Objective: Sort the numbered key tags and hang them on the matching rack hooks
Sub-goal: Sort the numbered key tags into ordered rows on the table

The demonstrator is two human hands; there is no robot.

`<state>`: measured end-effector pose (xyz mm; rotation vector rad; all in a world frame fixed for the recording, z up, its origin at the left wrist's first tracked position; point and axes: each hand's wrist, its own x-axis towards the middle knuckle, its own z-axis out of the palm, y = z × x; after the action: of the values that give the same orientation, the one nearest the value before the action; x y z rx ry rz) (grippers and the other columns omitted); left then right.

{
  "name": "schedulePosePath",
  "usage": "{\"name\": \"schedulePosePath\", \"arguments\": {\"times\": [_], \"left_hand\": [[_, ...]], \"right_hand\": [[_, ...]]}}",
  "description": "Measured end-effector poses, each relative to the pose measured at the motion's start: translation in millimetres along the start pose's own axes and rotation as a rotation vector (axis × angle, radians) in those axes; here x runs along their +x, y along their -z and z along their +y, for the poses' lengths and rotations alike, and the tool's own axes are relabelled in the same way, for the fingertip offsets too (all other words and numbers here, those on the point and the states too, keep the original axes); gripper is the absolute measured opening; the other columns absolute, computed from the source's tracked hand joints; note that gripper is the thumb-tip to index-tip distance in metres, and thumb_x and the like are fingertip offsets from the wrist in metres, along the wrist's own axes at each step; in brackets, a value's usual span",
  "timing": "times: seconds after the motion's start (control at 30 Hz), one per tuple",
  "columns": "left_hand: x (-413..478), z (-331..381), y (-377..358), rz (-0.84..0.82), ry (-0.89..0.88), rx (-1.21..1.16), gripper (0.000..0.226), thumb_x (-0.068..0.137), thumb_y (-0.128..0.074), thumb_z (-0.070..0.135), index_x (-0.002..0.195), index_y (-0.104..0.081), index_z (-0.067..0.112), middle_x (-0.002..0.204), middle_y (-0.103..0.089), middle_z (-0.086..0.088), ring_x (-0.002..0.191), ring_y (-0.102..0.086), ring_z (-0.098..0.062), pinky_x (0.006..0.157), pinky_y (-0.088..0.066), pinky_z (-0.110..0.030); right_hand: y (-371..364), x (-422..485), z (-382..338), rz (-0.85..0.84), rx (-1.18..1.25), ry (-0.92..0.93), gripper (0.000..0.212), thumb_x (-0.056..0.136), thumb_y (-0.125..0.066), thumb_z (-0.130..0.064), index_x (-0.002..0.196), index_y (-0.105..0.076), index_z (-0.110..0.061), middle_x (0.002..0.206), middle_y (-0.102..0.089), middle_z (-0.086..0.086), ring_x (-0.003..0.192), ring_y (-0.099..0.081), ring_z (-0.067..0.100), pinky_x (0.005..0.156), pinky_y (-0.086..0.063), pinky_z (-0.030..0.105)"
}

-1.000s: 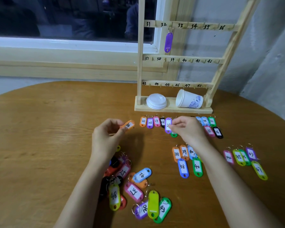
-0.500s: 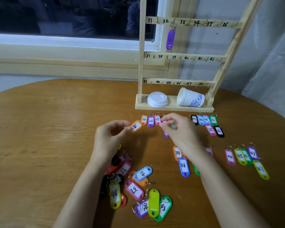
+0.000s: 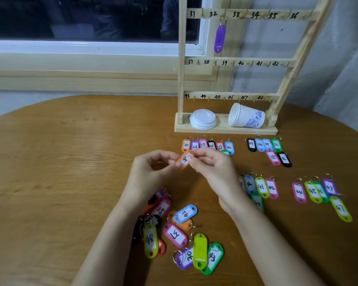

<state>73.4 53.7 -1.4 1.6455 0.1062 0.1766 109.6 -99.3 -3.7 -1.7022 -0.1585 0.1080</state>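
Observation:
An orange key tag (image 3: 184,161) is pinched between my left hand (image 3: 151,174) and my right hand (image 3: 213,170), above the middle of the table. The wooden rack (image 3: 232,58) stands at the back with hooks numbered 31 to 48. One purple tag (image 3: 220,39) hangs on its top row. A sorted row of tags numbered 25 to 30 (image 3: 207,145) lies before the rack's base. More rows lie to the right: tags 33 to 36 (image 3: 265,145), tags around 41 and 42 (image 3: 261,187), and tags 44 to 47 (image 3: 314,191). A loose pile of tags (image 3: 174,232) lies near me.
A stack of white lids (image 3: 203,119) and a tipped paper cup (image 3: 246,118) sit on the rack's base. The round wooden table (image 3: 60,172) has bare wood on its left half. A window sill and wall run behind.
My right hand left the row of tags and came to the orange tag, which both hands now pinch. The purple tag it held lies in the row.

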Motion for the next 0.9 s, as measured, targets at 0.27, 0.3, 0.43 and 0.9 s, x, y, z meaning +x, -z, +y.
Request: {"name": "schedulePosePath", "arguments": {"times": [0.27,0.3,0.43,0.9], "left_hand": [[1,-6,40,0.268,-0.071,0.224,0.021,0.075,-0.076,0.006,0.083,-0.071,0.025,0.075,-0.071,0.006,0.066,-0.063,-0.001,0.058,-0.048,-0.011],[-1,-7,43,0.269,-0.065,0.289,0.02,0.075,-0.076,0.007,0.082,-0.071,0.025,0.074,-0.07,0.007,0.063,-0.062,0.0,0.056,-0.047,-0.011],[-5,-9,46,0.184,-0.042,0.523,0.018,0.072,-0.079,0.01,0.084,-0.071,0.021,0.076,-0.069,0.008,0.064,-0.062,0.003,0.056,-0.047,-0.007],[1,-17,38,0.101,-0.095,0.821,0.034,0.065,-0.083,0.008,0.092,-0.072,0.027,0.077,-0.064,0.006,0.075,-0.059,-0.014,0.062,-0.033,-0.006]], "right_hand": [[16,1,-1,0.118,0.092,-0.008,0.017,0.087,-0.067,-0.02,0.104,-0.067,-0.018,0.092,-0.071,-0.004,0.064,-0.058,-0.015,0.057,-0.042,0.003],[18,1,0,0.122,0.096,-0.009,0.018,0.087,-0.067,-0.02,0.105,-0.067,-0.017,0.09,-0.071,-0.005,0.063,-0.058,-0.014,0.056,-0.042,0.003],[22,2,-1,0.129,0.085,0.009,0.017,0.087,-0.066,-0.018,0.104,-0.068,-0.017,0.086,-0.071,-0.006,0.062,-0.058,-0.012,0.057,-0.043,0.005],[60,11,-6,0.257,-0.022,0.054,0.013,0.086,-0.068,-0.022,0.098,-0.068,-0.023,0.09,-0.072,-0.007,0.083,-0.066,-0.003,0.069,-0.05,0.012]]}}
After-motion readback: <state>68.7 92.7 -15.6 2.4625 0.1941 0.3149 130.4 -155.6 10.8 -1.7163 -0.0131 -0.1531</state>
